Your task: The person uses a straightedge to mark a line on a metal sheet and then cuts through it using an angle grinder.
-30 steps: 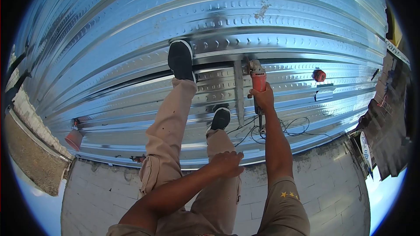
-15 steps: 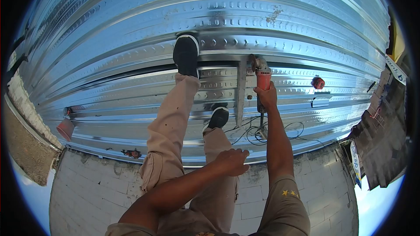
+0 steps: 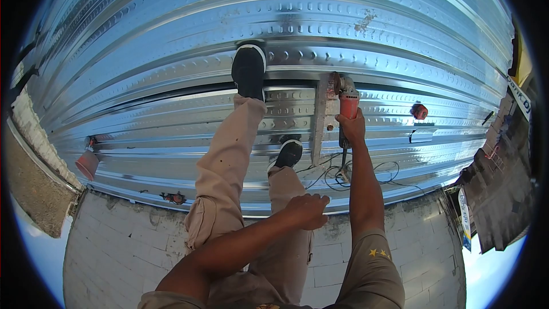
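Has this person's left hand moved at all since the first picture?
Yes, slightly: the left hand has shifted rightward in the picture. Judged against the lower end of the narrow metal strip, it now reaches farther right.

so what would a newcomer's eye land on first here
Probably the red grinder right of centre, gripped in the right hand. Next, the shiny ribbed metal sheeting that fills the upper view, with a dark shoe on it left of the red grinder. A small red object also stands out farther right.
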